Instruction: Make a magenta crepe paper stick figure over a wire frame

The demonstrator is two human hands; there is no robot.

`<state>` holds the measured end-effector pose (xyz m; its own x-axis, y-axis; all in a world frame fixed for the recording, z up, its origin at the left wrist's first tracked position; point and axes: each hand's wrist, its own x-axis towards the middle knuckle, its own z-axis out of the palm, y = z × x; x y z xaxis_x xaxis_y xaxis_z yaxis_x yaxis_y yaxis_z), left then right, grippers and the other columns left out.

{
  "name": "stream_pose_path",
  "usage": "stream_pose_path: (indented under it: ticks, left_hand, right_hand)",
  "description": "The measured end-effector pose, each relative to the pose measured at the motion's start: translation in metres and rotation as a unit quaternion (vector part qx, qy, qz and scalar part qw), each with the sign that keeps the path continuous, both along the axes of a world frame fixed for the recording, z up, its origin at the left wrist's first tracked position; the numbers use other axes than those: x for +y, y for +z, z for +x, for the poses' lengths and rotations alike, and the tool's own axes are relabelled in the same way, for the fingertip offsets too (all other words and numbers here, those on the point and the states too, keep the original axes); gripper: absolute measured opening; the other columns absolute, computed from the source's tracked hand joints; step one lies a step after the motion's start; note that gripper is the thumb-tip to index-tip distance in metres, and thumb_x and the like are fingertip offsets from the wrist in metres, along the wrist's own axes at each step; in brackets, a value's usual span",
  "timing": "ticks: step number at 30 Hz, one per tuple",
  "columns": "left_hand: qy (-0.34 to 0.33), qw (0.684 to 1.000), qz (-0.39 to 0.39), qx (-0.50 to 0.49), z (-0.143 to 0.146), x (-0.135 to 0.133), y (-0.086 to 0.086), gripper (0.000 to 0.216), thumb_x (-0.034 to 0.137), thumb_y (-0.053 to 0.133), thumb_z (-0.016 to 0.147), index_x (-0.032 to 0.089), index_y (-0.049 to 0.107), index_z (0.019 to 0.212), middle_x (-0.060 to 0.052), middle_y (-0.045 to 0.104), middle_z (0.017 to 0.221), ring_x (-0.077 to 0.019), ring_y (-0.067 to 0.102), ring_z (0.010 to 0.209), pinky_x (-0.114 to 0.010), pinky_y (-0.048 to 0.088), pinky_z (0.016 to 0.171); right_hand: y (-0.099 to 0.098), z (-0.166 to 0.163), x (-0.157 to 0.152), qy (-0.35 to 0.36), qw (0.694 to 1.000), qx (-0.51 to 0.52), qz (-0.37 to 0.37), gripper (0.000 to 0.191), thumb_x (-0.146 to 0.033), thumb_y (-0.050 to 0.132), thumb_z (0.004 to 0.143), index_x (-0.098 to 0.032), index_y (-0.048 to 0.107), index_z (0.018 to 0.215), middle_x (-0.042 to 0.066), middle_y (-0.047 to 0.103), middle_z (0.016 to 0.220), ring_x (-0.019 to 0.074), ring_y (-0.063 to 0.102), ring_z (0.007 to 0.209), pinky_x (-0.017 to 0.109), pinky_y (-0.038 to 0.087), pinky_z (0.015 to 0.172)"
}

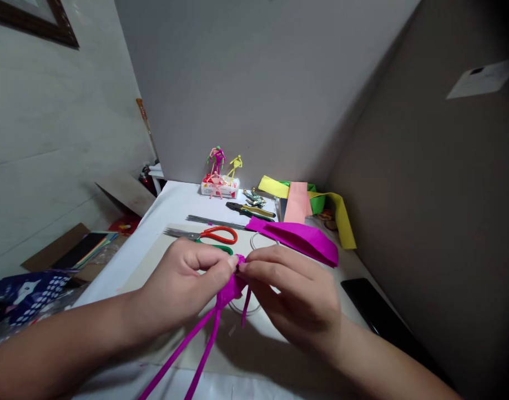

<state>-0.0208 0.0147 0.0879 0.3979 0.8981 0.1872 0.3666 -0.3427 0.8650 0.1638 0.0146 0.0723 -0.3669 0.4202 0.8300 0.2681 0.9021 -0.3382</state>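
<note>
A magenta paper-wrapped figure [230, 291] with two long thin legs hangs between my hands, tilted, its legs running down to the left. One short thin limb dangles on its right side. My left hand [191, 278] is closed, pinching the figure's top between thumb and forefinger. The fingertips of my right hand [296, 289] press together on the same top end from the other side. What exactly lies between the right fingertips is hidden. Just beyond my hands is a folded magenta crepe paper strip [300, 239]. Loops of pale wire [256, 240] lie partly under my hands.
Red-handled scissors [221, 234], green-handled scissors [221, 248], thin wire rods [215, 221] and pliers [250, 211] lie beyond my hands. Small figures stand on a white box [221, 188] at the back. Yellow strips [341, 219] and a black phone [374, 305] are at right.
</note>
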Motion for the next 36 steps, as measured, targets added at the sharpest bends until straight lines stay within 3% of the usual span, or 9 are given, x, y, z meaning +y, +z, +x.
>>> stream_pose_path:
  ticks: [4, 10, 30, 33, 36]
  left_hand:
    - [-0.003, 1.000, 0.008, 0.011, -0.0014, -0.0006, 0.0001, 0.039, 0.029, 0.044, 0.090, 0.014, 0.053, 0.056, 0.004, 0.041, 0.053, -0.0097, 0.041, 0.053, -0.020, 0.035, 0.051]
    - [-0.007, 0.998, 0.060, 0.002, -0.0007, -0.0020, -0.0004, 0.039, 0.025, 0.044, 0.090, 0.015, 0.047, 0.052, 0.005, 0.034, 0.053, -0.0076, 0.034, 0.050, -0.019, 0.030, 0.047]
    - [-0.014, 0.996, 0.092, -0.002, 0.0010, 0.0009, -0.0020, 0.038, 0.018, 0.045, 0.089, 0.017, 0.036, 0.052, 0.006, 0.027, 0.053, -0.0060, 0.028, 0.048, -0.018, 0.026, 0.044]
    - [-0.023, 0.993, 0.114, -0.001, 0.0007, -0.0005, -0.0003, 0.038, 0.018, 0.046, 0.089, 0.016, 0.038, 0.052, 0.006, 0.028, 0.053, -0.0058, 0.028, 0.048, -0.017, 0.026, 0.044]
    - [-0.026, 0.990, 0.141, -0.006, 0.0016, -0.0024, 0.0019, 0.034, 0.016, 0.047, 0.089, 0.015, 0.044, 0.055, 0.006, 0.031, 0.053, -0.0051, 0.031, 0.048, -0.016, 0.027, 0.045]
  right_hand:
    - [-0.0003, -0.0026, 0.0006, 0.001, 1.000, 0.011, 0.013, 0.018, 0.006, 0.062, 0.076, -0.007, 0.069, 0.086, 0.013, 0.070, 0.081, 0.0150, 0.065, 0.073, 0.025, 0.056, 0.064]
    - [-0.0004, -0.0051, 0.0004, 0.002, 1.000, 0.017, 0.004, 0.017, 0.004, 0.061, 0.078, -0.005, 0.068, 0.090, 0.014, 0.069, 0.081, 0.0159, 0.064, 0.074, 0.027, 0.056, 0.065]
    - [-0.0025, -0.0043, 0.0003, 0.016, 0.999, 0.023, -0.027, 0.015, 0.002, 0.061, 0.080, -0.010, 0.066, 0.088, 0.011, 0.068, 0.082, 0.0163, 0.064, 0.077, 0.028, 0.055, 0.068]
    - [-0.0003, -0.0027, 0.0018, 0.042, 0.996, 0.042, -0.066, 0.012, 0.000, 0.062, 0.079, -0.010, 0.066, 0.084, 0.011, 0.068, 0.079, 0.0164, 0.064, 0.074, 0.028, 0.055, 0.066]
    - [0.0028, -0.0003, 0.0033, 0.067, 0.980, 0.085, -0.169, 0.011, -0.005, 0.065, 0.080, -0.011, 0.066, 0.089, 0.008, 0.069, 0.079, 0.0161, 0.066, 0.074, 0.028, 0.057, 0.067]
